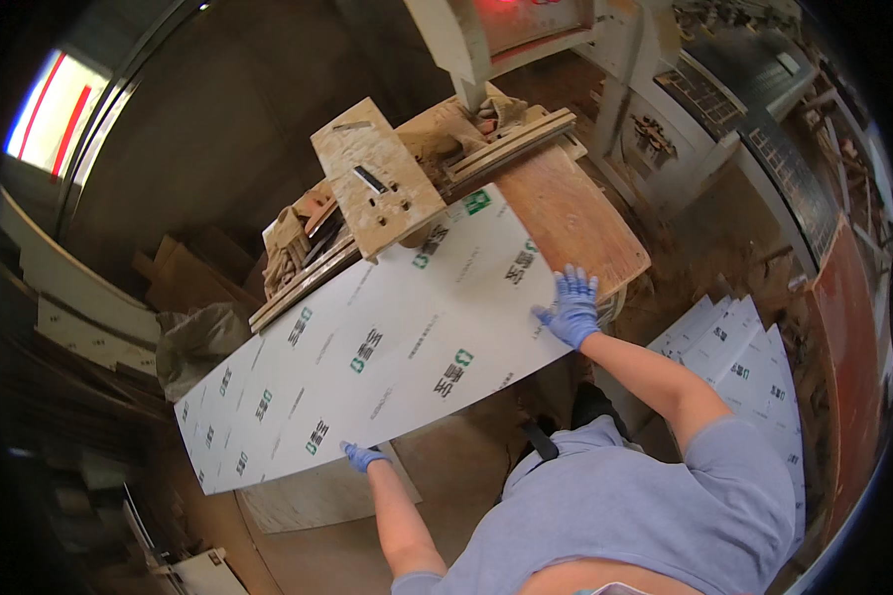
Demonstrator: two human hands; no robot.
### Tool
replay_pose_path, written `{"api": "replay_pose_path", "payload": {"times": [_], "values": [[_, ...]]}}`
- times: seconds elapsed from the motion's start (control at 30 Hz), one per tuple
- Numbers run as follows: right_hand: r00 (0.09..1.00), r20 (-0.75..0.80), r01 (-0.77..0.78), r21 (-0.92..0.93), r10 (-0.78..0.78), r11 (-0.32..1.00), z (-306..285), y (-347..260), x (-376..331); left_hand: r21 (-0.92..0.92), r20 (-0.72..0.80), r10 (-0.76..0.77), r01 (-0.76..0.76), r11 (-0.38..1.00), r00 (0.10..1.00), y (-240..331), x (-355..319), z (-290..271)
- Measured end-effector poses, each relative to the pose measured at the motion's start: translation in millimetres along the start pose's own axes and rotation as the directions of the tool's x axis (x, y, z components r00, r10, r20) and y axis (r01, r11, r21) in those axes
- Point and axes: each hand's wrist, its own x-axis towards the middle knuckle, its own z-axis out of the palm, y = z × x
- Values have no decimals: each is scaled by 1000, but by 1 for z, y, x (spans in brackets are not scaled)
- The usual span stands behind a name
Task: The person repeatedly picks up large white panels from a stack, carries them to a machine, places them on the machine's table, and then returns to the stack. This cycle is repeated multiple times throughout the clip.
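Observation:
A long white panel [367, 347], its film printed in green and dark marks, lies slantwise across a woodworking machine's bench. Blue gloves cover both my hands. My left hand [366, 456] grips the panel's near edge, thumb on top, with the other fingers largely hidden. At the panel's right end, my right hand [572, 312] presses down with its fingers spread and pointing away from me. A dusty wooden block [377, 178] with a dark slot and holes overhangs the panel's far edge.
Brown wooden board [571, 213] forms the bench's right side, beside a wooden fence rail [511, 149]. More white panels [734, 357] are stacked at right. Gloves and scraps [286, 248] lie behind the block. A plastic bag [203, 347] sits left. A large machine frame [625, 59] stands behind.

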Motion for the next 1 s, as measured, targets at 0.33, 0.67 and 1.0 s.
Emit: {"api": "replay_pose_path", "payload": {"times": [0.33,0.67,1.0], "values": [[999,2,52,72,-53,996,10,-77,9,-17,76,-50,52,999,996,44,83,-55],[999,12,47,43,-47,998,5,-82,7,-55,220,-3,16,998,976,48,73,-52],[999,48,23,-39,-21,999,8,-86,10,266,-478,206,-83,960,854,17,41,14]]}}
